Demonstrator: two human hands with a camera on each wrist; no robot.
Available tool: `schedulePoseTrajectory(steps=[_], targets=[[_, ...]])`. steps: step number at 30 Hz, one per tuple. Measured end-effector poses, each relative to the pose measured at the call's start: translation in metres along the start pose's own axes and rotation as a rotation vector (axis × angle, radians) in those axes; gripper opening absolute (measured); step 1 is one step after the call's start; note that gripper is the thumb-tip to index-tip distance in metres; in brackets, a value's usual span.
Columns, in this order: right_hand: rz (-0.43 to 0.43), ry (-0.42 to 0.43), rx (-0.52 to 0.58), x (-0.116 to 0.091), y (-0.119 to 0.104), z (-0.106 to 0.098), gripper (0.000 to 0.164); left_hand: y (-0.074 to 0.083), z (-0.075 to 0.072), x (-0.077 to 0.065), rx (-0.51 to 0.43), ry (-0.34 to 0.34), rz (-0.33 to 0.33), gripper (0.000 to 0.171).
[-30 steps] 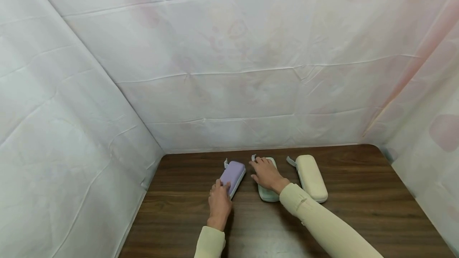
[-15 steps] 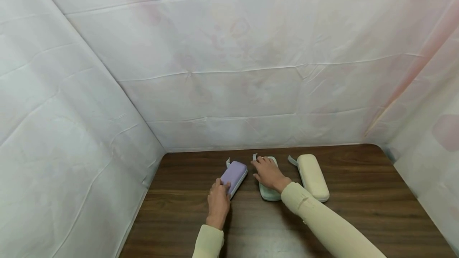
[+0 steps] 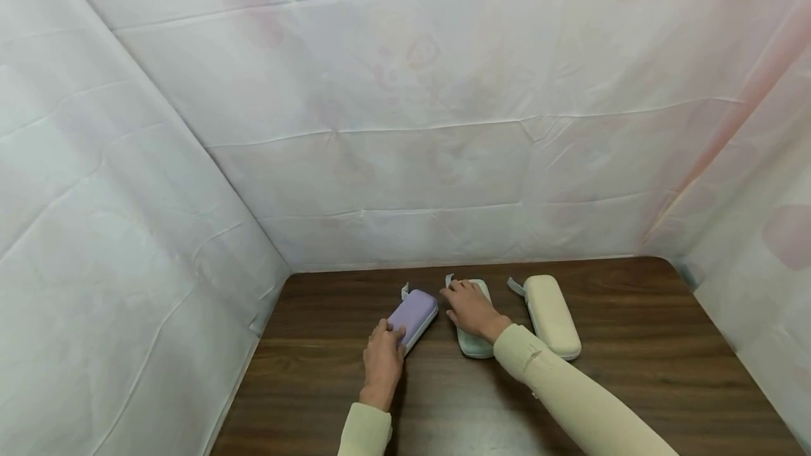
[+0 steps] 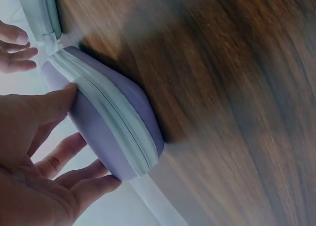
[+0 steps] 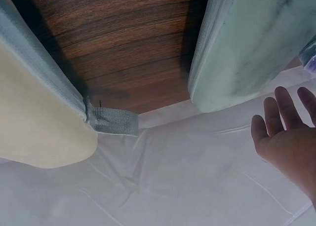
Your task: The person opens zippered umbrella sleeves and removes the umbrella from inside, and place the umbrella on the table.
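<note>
A purple zip case [image 3: 415,313] with a pale zip band lies slanted on the dark wooden table, its small tag at the far end. My left hand [image 3: 382,361] grips its near end, thumb [image 4: 61,101] at the zip side and fingertips on the shell in the left wrist view. Over a mint green zip case [image 3: 476,346] is my right hand [image 3: 472,308], its fingers loosely spread and part of the lid hidden beneath it. In the right wrist view that hand [image 5: 291,142] shows a gap to the green case [image 5: 247,48].
To the right stands a cream zip case [image 3: 552,315] with a grey tag, close beside my right sleeve [image 3: 557,389]. White sheets [image 3: 405,160] hang behind the wooden table [image 3: 317,371] and along both sides.
The purple case has turned slightly clockwise, with my left hand shifting a little left and nearer. My right hand keeps its place over the green case.
</note>
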State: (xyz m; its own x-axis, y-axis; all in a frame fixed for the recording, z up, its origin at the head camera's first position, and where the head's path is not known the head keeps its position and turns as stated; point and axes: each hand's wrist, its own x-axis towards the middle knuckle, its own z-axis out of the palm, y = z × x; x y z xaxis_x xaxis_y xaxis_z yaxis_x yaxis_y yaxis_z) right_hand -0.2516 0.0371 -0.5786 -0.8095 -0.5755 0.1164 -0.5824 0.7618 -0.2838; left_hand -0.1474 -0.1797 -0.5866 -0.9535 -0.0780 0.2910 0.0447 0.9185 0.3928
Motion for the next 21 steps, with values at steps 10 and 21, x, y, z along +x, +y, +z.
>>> schedulePoseTrajectory(steps=[10, 21], targets=[[-0.007, -0.001, -0.031, -0.0019, 0.0006, 0.0011, 0.042, 0.0, 0.0082, 0.0024, 0.024, 0.104, 0.092, 0.038], [-0.024, 0.008, -0.034, -0.0022, 0.0013, 0.0069, 0.041, 0.0026, 0.0093, -0.0017, 0.046, 0.113, 0.093, 0.038]])
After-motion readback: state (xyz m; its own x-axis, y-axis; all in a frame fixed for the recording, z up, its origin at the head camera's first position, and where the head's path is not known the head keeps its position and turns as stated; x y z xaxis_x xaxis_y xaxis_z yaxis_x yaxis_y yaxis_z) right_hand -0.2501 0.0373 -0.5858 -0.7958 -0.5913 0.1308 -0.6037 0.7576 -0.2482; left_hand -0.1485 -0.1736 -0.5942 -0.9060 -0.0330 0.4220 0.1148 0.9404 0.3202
